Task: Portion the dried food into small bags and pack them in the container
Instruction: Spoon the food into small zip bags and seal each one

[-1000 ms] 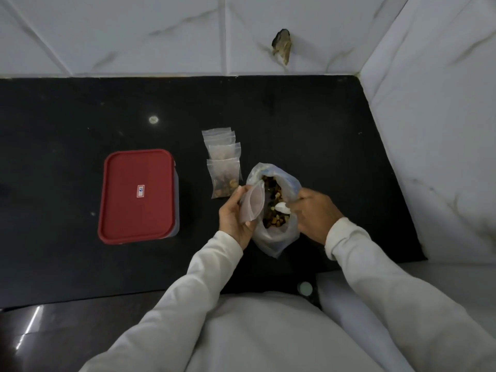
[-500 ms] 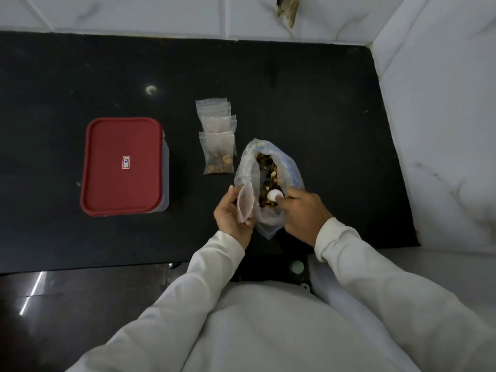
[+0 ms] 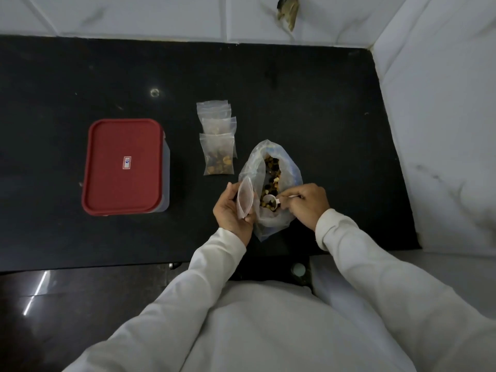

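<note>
A large clear plastic bag (image 3: 291,170) of brown and yellow dried food stands open on the black counter. My right hand (image 3: 306,204) grips a small white scoop (image 3: 271,201) whose bowl sits among the food inside the bag. My left hand (image 3: 232,210) holds a small empty zip bag (image 3: 245,201) with its mouth spread open, just left of the big bag. Behind them lie overlapping small zip bags (image 3: 218,154), the nearer two with food in them. A clear container under a red lid (image 3: 122,165) sits closed at the left.
The black counter (image 3: 335,116) ends at white tiled walls behind and on the right (image 3: 442,130). A chipped hole (image 3: 287,12) shows in the back wall. A dark glossy floor (image 3: 67,304) lies below the counter's front edge.
The scoop has turned so its bowl faces up among the food in the big bag. The small bag's mouth is spread wider in my left hand. The camera has tilted slightly.
</note>
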A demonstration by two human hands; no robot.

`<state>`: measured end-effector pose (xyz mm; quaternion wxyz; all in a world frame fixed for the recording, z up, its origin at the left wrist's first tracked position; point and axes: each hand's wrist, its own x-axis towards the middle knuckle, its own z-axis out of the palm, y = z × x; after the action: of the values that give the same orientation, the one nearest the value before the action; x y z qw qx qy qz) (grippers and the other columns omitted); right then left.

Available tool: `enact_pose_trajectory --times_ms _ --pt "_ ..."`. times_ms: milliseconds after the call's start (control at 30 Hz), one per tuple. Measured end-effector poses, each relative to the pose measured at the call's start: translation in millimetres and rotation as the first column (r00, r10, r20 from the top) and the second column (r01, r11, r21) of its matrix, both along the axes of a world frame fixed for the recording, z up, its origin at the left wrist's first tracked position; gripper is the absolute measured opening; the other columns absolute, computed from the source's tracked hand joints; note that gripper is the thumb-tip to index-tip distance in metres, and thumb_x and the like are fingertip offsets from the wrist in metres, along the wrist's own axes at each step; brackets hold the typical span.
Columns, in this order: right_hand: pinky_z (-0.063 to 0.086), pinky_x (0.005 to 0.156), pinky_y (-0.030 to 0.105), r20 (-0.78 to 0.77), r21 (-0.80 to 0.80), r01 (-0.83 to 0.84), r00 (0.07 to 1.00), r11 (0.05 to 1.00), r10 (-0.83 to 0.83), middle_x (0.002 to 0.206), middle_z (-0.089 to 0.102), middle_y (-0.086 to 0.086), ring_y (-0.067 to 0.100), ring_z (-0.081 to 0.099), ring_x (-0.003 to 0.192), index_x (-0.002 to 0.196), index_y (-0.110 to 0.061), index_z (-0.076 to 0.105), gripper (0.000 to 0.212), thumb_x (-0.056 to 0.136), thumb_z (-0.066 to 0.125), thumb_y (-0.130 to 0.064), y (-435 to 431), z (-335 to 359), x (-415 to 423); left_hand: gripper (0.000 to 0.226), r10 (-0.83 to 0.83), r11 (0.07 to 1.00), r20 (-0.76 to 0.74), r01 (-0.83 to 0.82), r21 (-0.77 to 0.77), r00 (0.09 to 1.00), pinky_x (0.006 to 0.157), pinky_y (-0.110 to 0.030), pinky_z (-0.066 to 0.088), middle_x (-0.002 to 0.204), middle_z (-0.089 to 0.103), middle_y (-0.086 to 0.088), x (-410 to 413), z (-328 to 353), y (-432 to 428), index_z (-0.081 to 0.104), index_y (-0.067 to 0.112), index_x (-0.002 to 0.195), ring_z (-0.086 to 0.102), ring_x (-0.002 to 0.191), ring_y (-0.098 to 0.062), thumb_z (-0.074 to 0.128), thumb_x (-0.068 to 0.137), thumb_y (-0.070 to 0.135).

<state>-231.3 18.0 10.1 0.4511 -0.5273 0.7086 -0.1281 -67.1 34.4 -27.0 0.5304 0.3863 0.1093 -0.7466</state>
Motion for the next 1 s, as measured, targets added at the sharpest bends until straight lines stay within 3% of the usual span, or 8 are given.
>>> enact_pose_trajectory --times_ms 67,167,200,300,467,667,833,1000 --pt "0.042 0.074 -0.002 -0.041 -0.122 -0.006 0.999 0.993 0.001 0.09 0.074 -0.007 0.006 0.065 0.086 0.093 -0.017 0.08 0.016 0.086 0.066 -0.011 7 -3 6 0.031 0.008 1.0 0.006 -0.008 -0.009 1.0 0.039 -0.015 0.045 0.088 0.056 -0.006 1 2 -2 0.062 0.011 0.104 0.061 0.048 -0.01 0.047 0.098 0.037" --pt "0.054 0.078 0.017 -0.082 -0.278 -0.115 0.992 0.954 0.095 0.089 0.076 0.002 0.015 0.07 0.082 0.094 -0.013 0.079 0.014 0.085 0.068 -0.01 19 -6 14 0.03 0.015 1.0 0.022 -0.015 -0.019 1.0 0.04 -0.016 0.046 0.09 0.057 -0.006 3 5 -2 0.063 0.011 0.099 0.062 0.049 -0.01 0.048 0.098 0.037" --pt "0.053 0.077 0.014 -0.066 -0.283 -0.116 0.993 0.952 0.101 0.089 0.076 0.002 0.014 0.07 0.081 0.094 -0.013 0.079 0.014 0.085 0.068 -0.01 20 -7 15 0.03 0.014 1.0 0.027 -0.013 -0.02 1.0 0.04 -0.016 0.046 0.091 0.057 -0.007 4 5 -2 0.063 0.011 0.099 0.062 0.049 -0.01 0.048 0.098 0.037" --pt "0.046 0.076 0.004 0.0 -0.165 -0.027 1.0 0.986 0.027 0.088 0.076 -0.003 0.008 0.068 0.083 0.094 -0.018 0.079 0.015 0.085 0.068 -0.013 17 -7 13 0.031 -0.003 0.999 0.017 0.003 -0.044 1.0 0.032 -0.016 0.039 0.085 0.051 -0.007 7 2 -1 0.061 0.01 0.099 0.055 0.043 -0.01 0.05 0.094 0.039" --pt "0.053 0.062 0.021 0.092 0.095 0.242 0.964 0.966 -0.25 0.069 0.072 0.011 0.015 0.062 0.054 0.085 -0.017 0.078 0.022 0.085 0.06 -0.004 4 -4 18 0.032 -0.024 0.999 -0.013 0.023 -0.034 1.0 0.032 -0.017 0.039 0.086 0.052 -0.006 7 3 -2 0.061 0.01 0.099 0.055 0.044 -0.01 0.05 0.095 0.039" --pt "0.047 0.058 0.025 0.299 0.323 0.391 0.821 0.862 -0.486 0.073 0.072 0.012 0.014 0.054 0.057 0.089 -0.005 0.077 0.012 0.085 0.065 -0.003 6 0 13 0.032 -0.035 0.999 0.025 0.035 -0.015 0.999 0.039 -0.019 0.046 0.09 0.058 -0.005 16 9 -6 0.062 0.011 0.103 0.063 0.052 -0.012 0.046 0.099 0.038" --pt "0.043 0.054 0.021 0.403 0.435 0.401 0.714 0.806 -0.573 0.07 0.068 0.01 0.01 0.051 0.056 0.097 0.001 0.073 0.015 0.087 0.063 -0.001 5 1 11 0.033 -0.034 0.998 0.102 0.039 -0.052 0.994 0.072 -0.032 0.056 0.108 0.069 -0.008 18 11 -8 0.069 0.011 0.099 0.065 0.103 -0.025 0.058 0.083 0.037" --pt "0.038 0.047 0.017 0.457 0.446 0.408 0.661 0.797 -0.595 0.071 0.064 0.009 0.008 0.047 0.053 0.095 0.001 0.073 0.015 0.088 0.059 0.0 4 2 8 0.03 -0.052 0.996 0.108 0.06 -0.069 0.993 0.09 -0.038 0.051 0.107 0.071 -0.007 25 18 -13 0.073 0.012 0.093 0.068 0.099 -0.024 0.053 0.09 0.035"
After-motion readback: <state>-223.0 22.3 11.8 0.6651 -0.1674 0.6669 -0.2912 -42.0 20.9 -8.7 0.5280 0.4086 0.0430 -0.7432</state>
